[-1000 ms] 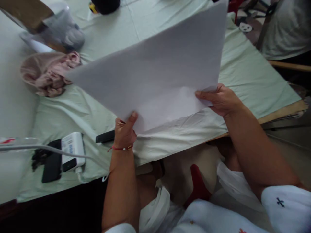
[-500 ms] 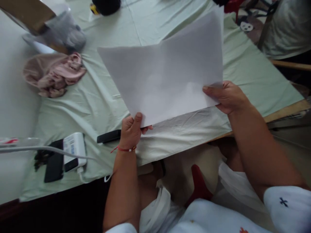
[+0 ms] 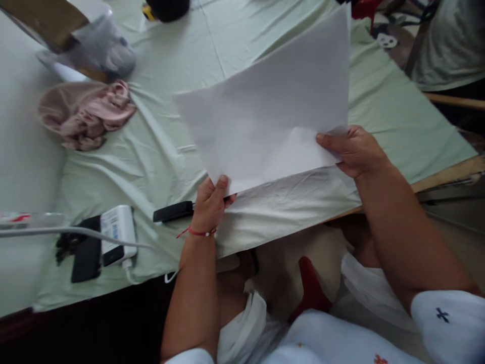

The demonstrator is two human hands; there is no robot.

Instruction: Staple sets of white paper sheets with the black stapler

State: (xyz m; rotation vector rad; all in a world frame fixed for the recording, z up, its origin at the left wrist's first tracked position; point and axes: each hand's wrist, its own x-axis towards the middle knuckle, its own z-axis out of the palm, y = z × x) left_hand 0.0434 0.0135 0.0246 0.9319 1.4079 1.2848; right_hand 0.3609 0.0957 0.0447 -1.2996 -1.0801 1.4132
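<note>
A large white sheet of paper [image 3: 273, 106] is held up above the green-covered table, tilted, with its right side higher. My left hand [image 3: 212, 202] pinches its lower left corner, thumb on the top face and fingers beneath. At the lower right corner my right hand [image 3: 356, 149] grips the sheet the same way, the thumb lying across it. Just left of my left hand a black-handled object [image 3: 173, 211] rests on the cloth; its other end is hidden behind the hand. Whether the paper is one layer or more I cannot tell.
On the left of the table cloth [image 3: 151, 162] lie a white power bank [image 3: 118, 230] with a cable, a black phone [image 3: 86, 260] and a pink crumpled cloth [image 3: 94, 111]. Farther back are a plastic bag [image 3: 106, 48] and a black round object [image 3: 168, 7].
My left hand has shifted slightly right, and the sheet's left edge has moved right and its upper left corner down. The right hand has stayed in place.
</note>
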